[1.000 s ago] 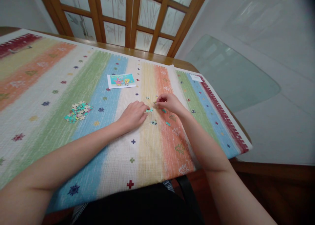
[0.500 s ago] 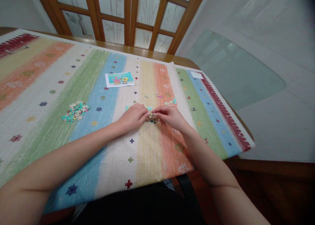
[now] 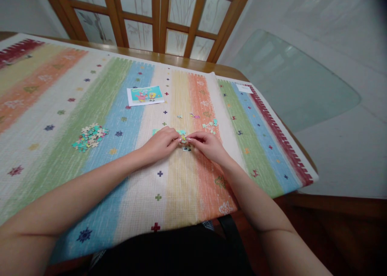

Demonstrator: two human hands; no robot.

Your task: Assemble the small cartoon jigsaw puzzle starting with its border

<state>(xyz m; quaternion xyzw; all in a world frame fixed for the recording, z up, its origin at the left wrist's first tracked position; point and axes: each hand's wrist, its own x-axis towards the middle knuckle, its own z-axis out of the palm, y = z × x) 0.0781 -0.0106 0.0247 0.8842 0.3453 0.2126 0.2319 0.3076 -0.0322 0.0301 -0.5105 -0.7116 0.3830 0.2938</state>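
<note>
My left hand point(image 3: 165, 144) and my right hand point(image 3: 208, 145) meet fingertip to fingertip over the yellow stripe of the cloth. Both are closed in a pinch on small jigsaw puzzle pieces point(image 3: 183, 138), whose outlines are mostly covered by my fingers. Just below my fingertips lie dark-and-white puzzle pieces point(image 3: 186, 148). Behind my left hand a green strip of joined pieces point(image 3: 155, 131) shows in part. Loose teal and pale pieces point(image 3: 211, 125) lie beyond my right hand. A picture card point(image 3: 145, 96) with a pink and a yellow cartoon figure lies farther back.
A heap of mixed puzzle pieces point(image 3: 90, 137) sits to the left on the striped tablecloth point(image 3: 136, 195). Two small pieces, one of them purple point(image 3: 195, 116), lie behind my hands. A white slip point(image 3: 243, 89) is at the back right.
My hands stay together in nearly the same place, with the fingertips shifting slightly and more yellow showing between them. The camera view has moved a little.
</note>
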